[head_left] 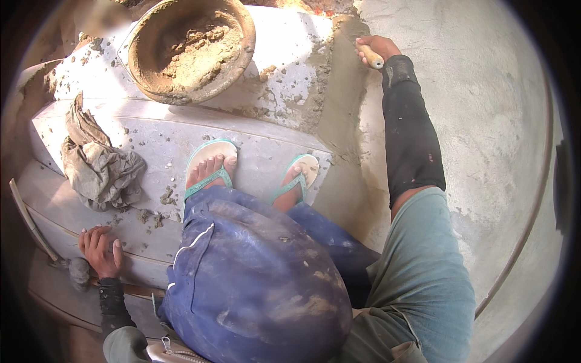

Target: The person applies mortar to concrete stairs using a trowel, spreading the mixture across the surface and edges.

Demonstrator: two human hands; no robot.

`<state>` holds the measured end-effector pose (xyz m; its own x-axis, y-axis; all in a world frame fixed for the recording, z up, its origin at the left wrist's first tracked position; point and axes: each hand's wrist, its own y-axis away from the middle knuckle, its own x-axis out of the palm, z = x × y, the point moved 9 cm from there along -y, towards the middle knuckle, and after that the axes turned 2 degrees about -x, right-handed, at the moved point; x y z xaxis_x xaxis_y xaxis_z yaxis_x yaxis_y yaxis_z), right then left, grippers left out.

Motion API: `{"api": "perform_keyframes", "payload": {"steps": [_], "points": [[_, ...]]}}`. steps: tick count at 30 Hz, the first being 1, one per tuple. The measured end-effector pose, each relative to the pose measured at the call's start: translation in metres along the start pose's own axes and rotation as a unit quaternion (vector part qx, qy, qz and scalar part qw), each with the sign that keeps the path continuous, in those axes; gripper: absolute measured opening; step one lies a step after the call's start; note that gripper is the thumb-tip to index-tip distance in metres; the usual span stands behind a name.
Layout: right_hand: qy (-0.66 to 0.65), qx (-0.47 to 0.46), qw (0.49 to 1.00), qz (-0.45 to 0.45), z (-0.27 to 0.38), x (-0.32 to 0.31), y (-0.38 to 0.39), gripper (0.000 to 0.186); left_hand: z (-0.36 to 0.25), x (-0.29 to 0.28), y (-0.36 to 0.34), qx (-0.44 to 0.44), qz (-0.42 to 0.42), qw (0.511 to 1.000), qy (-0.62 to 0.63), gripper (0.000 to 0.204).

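Observation:
My right hand (380, 47) is closed around the pale wooden handle of a trowel (370, 57) at the upper right. The trowel's blade is hard to make out against the grey mortar. Beneath it, a band of smoothed wet mortar (342, 97) runs down where the steps meet the plastered wall (472, 91). On the left, my left hand (101, 249) rests on a step edge with its fingers apart, holding nothing. Just below that hand lies a hammer with a rounded, mortar-caked head (80, 273) and a wooden handle.
A round basin (142, 72) of mortar stands on the upper step. A dirty crumpled cloth (100, 160) lies at left, near a thin stick-like piece (27, 212). Mortar crumbs dot the tiled steps (163, 130). My feet in green flip-flops (209, 163) stand mid-step.

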<state>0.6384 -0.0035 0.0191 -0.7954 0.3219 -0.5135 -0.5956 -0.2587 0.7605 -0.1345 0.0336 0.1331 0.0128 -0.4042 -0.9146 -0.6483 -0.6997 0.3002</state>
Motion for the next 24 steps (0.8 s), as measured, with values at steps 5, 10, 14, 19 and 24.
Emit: {"api": "perform_keyframes", "payload": {"steps": [5, 10, 14, 19, 24], "points": [[-0.05, -0.035, 0.998, -0.019, 0.004, -0.017, 0.013, 0.025, -0.002, -0.004, -0.006, 0.0, -0.011, 1.0, 0.007, 0.03], [-0.058, -0.056, 0.995, -0.055, 0.001, -0.015, 0.04, 0.026, -0.004, -0.006, -0.003, -0.001, -0.007, 1.0, 0.007, 0.028], [-0.1, -0.074, 0.99, -0.059, -0.017, -0.027, 0.068, 0.029, -0.005, -0.005, -0.004, -0.002, -0.026, 1.0, 0.015, 0.027], [-0.117, -0.196, 0.966, -0.124, -0.062, -0.016, 0.117, 0.039, -0.012, -0.011, -0.004, -0.001, -0.03, 1.0, 0.009, 0.024], [0.005, -0.148, 0.982, -0.115, -0.137, 0.008, 0.132, 0.054, -0.011, -0.005, -0.003, 0.009, -0.025, 1.0, 0.006, 0.024]]}}
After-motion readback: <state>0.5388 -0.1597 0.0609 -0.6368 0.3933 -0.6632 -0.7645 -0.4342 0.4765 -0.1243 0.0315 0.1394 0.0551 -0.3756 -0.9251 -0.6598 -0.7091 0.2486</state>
